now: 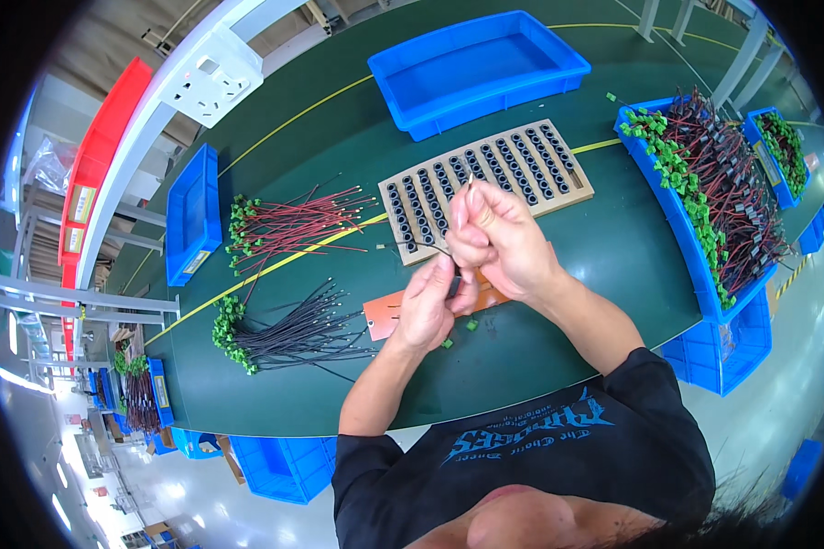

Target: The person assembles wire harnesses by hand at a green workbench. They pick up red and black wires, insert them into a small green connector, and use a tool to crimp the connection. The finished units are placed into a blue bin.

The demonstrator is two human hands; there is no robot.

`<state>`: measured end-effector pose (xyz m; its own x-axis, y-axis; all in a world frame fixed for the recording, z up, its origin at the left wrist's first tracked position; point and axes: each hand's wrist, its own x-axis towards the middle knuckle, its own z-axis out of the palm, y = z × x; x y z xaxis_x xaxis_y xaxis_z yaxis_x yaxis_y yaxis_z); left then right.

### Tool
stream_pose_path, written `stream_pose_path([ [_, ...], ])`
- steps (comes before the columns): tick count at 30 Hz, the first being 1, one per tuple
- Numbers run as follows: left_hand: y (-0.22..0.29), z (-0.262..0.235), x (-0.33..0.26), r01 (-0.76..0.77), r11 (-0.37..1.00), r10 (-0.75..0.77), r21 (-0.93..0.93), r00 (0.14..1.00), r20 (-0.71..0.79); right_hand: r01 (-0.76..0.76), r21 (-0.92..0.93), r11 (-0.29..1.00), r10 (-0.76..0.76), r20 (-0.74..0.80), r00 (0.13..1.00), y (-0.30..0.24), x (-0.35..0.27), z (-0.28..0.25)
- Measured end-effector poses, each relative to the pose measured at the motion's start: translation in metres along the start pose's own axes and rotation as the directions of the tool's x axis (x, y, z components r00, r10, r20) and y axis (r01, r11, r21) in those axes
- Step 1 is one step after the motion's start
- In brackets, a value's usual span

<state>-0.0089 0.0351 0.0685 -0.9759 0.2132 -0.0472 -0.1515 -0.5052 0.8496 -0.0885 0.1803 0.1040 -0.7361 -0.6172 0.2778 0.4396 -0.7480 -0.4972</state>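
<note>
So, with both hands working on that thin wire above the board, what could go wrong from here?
1. The left hand and right hand pinch a thin wire over the ring board; a slip could drop a small part among the rings.
2. Loose green connectors lie near the table edge and could be swept off.
3. The red wires and black wires lie close and might tangle.

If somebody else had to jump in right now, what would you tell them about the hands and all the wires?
Left hand: fingers pinched on a thin black wire and a small dark part, above the orange card.
Right hand: closed on the same wire, just above the left hand.
On the green table: red wires, black wires, a tan tray of black rings, loose green plugs.
Done: a bin of joined wires at right.
Left: both wire bundles remain loose.
</note>
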Motion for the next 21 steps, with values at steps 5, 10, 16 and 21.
stream_pose_path([
  [5,0.006,-0.016,0.009,-0.093,0.995,0.096,0.033,0.990,-0.106,0.041,-0.171,0.984,-0.053,-0.068,0.996,0.010,0.005,0.003],
  [10,-0.046,0.004,-0.011,-0.023,0.998,0.018,-0.052,0.995,-0.095,-0.143,-0.073,0.987,0.122,-0.236,0.964,0.016,0.002,-0.011],
  [16,-0.026,0.012,-0.014,-0.074,0.984,0.067,-0.162,0.997,-0.042,-0.008,-0.597,0.802,-0.069,-0.105,0.992,0.004,0.000,-0.023],
  [21,-0.039,0.015,-0.020,0.039,0.996,-0.052,-0.086,0.986,-0.156,-0.207,-0.794,0.572,0.140,-0.154,0.978,0.007,-0.030,-0.030],
])
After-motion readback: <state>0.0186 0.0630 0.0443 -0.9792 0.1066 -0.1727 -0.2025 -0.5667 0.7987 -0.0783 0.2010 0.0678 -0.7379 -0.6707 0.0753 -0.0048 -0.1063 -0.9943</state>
